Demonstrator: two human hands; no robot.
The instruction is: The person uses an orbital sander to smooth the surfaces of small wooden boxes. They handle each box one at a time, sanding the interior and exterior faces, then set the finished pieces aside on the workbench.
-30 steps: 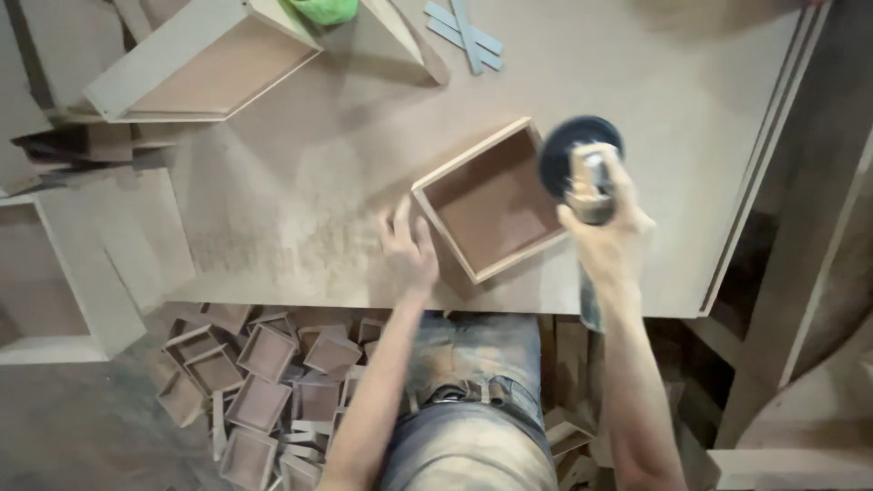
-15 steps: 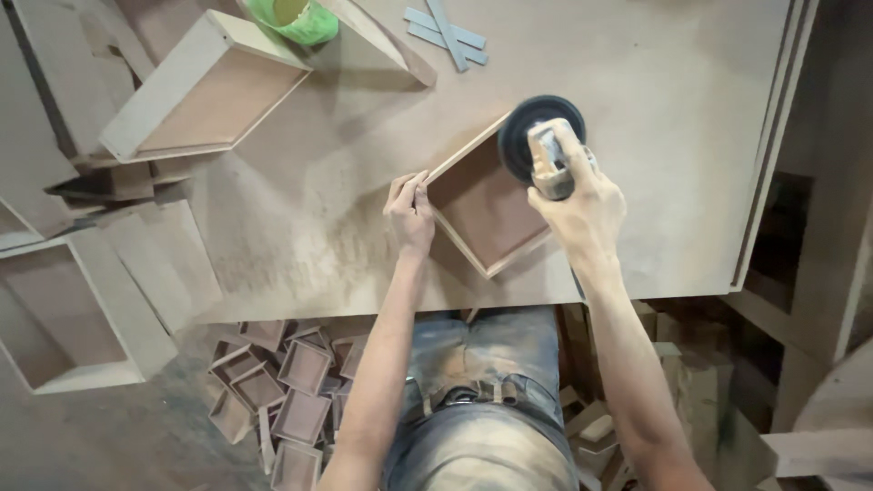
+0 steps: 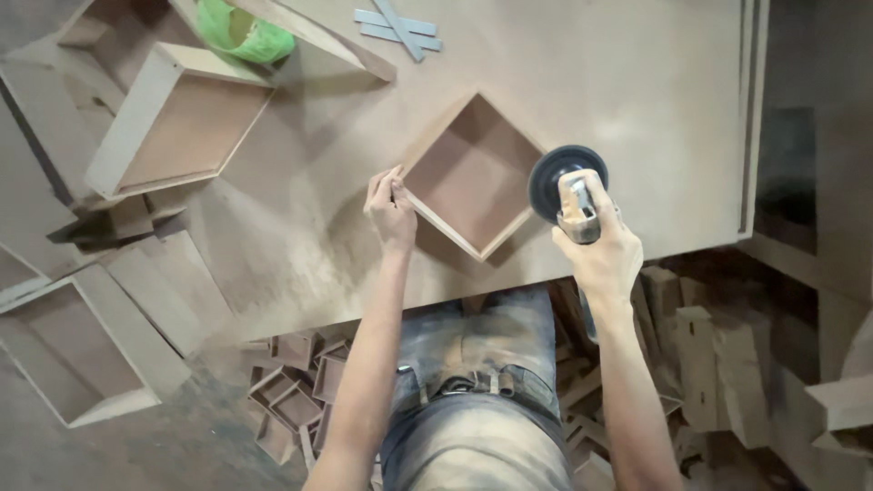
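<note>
Centre frame, an empty open wooden box [image 3: 473, 177] on the counter [image 3: 618, 82] is being steadied by the left hand [image 3: 391, 207]; a disc sander [image 3: 566, 186] is being gripped by the right hand [image 3: 602, 250] at its right edge; a larger box [image 3: 182, 123] is lying upper left.

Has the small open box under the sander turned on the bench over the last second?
Yes. The small open box has rotated against the bench edge: earlier nearly square to it, now diamond-wise, a corner pointing at the person.

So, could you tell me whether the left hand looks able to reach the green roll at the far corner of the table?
Probably yes: the left hand rests on the small box, and bare table lies between it and the green roll, though it looks a stretch.
</note>
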